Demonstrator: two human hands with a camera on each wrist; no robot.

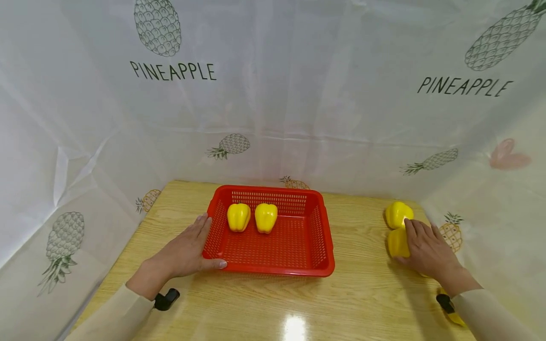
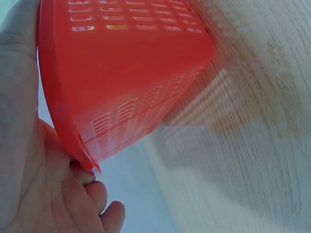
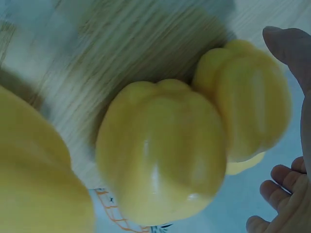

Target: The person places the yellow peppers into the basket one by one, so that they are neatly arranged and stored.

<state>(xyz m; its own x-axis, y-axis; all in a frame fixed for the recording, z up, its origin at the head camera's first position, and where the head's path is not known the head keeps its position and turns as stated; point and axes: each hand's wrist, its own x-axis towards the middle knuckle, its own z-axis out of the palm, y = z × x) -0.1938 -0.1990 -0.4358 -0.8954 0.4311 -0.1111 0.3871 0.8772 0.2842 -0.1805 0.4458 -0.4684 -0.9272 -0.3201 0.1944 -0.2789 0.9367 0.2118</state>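
A red plastic basket (image 1: 277, 271) sits on the table with two yellow bell peppers (image 1: 238, 217) inside, near its back left. My left hand (image 1: 183, 248) holds the basket's front left corner, thumb along the front rim and fingers along the left side; the left wrist view shows fingertips bent at the rim (image 2: 63, 111). At the right, my right hand (image 1: 431, 248) reaches over several more yellow peppers. Its thumb and fingers stand apart around a yellow pepper (image 3: 252, 102) in the right wrist view, without a visible grip. A farther pepper (image 1: 397, 214) lies just beyond its fingertips.
Another yellow pepper (image 1: 456, 319) is partly hidden under my right wrist. Wood-grain table (image 1: 358, 237) lies between the basket and the right-hand peppers. White pineapple-print sheeting (image 1: 298, 104) rises behind the table and along both sides.
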